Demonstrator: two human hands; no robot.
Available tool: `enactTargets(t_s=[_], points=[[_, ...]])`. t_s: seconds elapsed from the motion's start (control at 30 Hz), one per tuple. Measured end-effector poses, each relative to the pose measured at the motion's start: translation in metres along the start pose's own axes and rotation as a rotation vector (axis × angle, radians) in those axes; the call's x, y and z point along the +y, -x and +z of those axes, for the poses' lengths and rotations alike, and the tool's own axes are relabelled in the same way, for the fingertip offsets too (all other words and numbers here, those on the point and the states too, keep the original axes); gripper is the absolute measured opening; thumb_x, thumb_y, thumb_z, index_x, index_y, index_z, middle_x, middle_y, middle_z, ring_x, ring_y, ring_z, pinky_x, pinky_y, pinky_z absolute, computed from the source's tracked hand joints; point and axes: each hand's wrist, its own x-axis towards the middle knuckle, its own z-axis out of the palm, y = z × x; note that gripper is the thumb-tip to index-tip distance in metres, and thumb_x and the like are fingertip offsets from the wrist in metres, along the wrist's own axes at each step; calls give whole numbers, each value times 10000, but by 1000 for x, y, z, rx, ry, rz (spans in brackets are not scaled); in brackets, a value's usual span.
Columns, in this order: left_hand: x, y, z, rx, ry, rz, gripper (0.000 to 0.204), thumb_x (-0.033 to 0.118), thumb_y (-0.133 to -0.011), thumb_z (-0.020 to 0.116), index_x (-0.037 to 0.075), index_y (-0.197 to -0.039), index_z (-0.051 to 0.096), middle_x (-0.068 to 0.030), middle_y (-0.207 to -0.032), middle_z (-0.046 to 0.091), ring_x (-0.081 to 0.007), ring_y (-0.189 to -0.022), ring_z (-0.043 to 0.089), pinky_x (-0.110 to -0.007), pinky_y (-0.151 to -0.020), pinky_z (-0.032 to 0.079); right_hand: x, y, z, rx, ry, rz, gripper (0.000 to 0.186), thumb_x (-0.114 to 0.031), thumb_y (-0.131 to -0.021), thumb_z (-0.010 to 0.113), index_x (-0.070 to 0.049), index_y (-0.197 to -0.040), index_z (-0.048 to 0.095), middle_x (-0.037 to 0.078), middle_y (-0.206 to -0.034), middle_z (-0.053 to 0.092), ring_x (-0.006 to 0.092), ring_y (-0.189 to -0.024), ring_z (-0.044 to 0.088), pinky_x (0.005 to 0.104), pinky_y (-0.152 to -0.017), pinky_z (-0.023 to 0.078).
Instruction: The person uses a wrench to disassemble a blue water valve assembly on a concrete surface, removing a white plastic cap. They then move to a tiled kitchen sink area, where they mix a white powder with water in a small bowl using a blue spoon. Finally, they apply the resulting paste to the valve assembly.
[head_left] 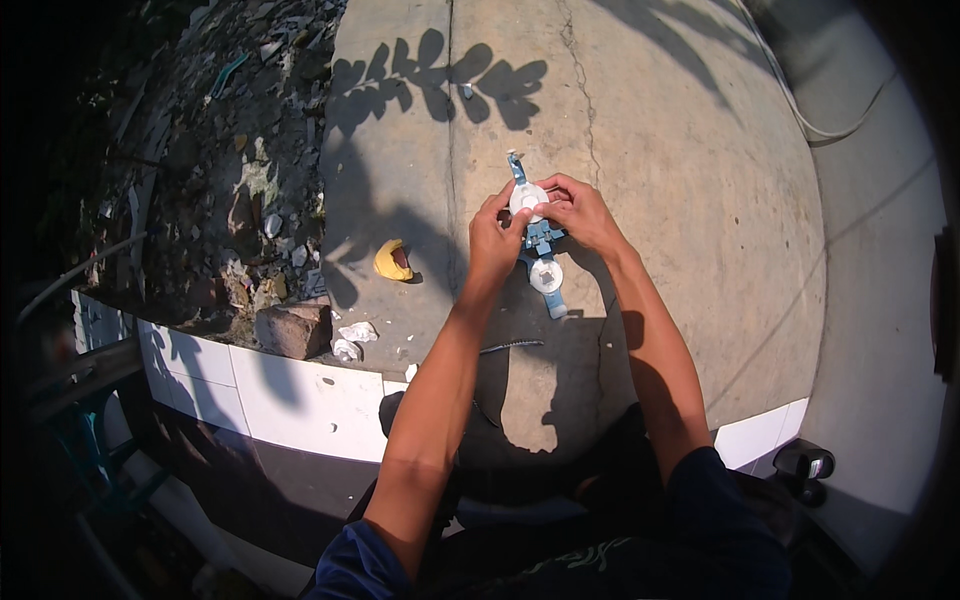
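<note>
A long, narrow assembly of blue parts (pixel 542 237) stands or lies on the concrete in front of me. It carries two white round discs, and I cannot make out its kind. At the far white disc (pixel 529 197), my left hand (pixel 496 232) grips the left edge between bent fingers and thumb. My right hand (pixel 581 214) pinches the same disc from the right, its thumb on the face near the middle. Nearer to me, the second white disc (pixel 546 275) is untouched, with a squarish opening at its centre. A blue strip (pixel 516 168) sticks out beyond the far disc.
Left of my hands lies a yellow hollow piece (pixel 394 261). Near the white tiled edge (pixel 300 385) are a rough stone (pixel 294 329) and crumpled white scraps (pixel 357 332). Rubble (pixel 235 200) fills the left side. A dark cord (pixel 512 346) lies between my forearms; a grey wall rises at right.
</note>
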Motion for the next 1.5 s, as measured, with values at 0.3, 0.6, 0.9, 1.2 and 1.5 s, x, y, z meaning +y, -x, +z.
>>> enactTargets(t_s=[0.3,0.6,0.9,1.2,1.5], points=[[1,-2,-1,-22,2,-29,524,73,-835,719,43,-1340,583,-71,-967,648,-132,-817,583,-282,-761,486,6,-3,-2,-12,-19,25,229,-116,-887,701,-26,-1093,655,42,-892,690,76,-767,615,232,-657,517],[1,-8,2,-5,250,-324,339,272,-979,598,-23,-1120,685,-34,-752,653,-76,-592,549,-230,-547,478,-9,-8,6,62,-23,137,183,-225,-947,654,-47,-964,618,-36,-704,611,27,-575,493,192,-511,407],[-5,-10,4,15,143,-311,304,277,-965,611,-15,-973,696,-55,-742,662,-86,-595,570,-255,-560,466,-1,-11,11,78,21,48,161,-197,-936,659,-47,-934,599,-31,-690,571,44,-565,481,219,-495,388],[-12,-8,9,56,133,-275,350,335,-965,593,-5,-964,677,-36,-689,618,-92,-589,546,-281,-545,430,-1,-8,8,54,17,61,164,-198,-946,648,-46,-980,600,-17,-776,605,49,-653,522,228,-567,439],[-9,-8,3,-51,97,-247,271,202,-947,655,-33,-1081,649,-45,-881,674,-81,-732,613,-224,-644,506,-2,-3,-2,-73,-108,89,207,-151,-939,653,-49,-1112,607,0,-902,657,41,-759,564,207,-641,465]])
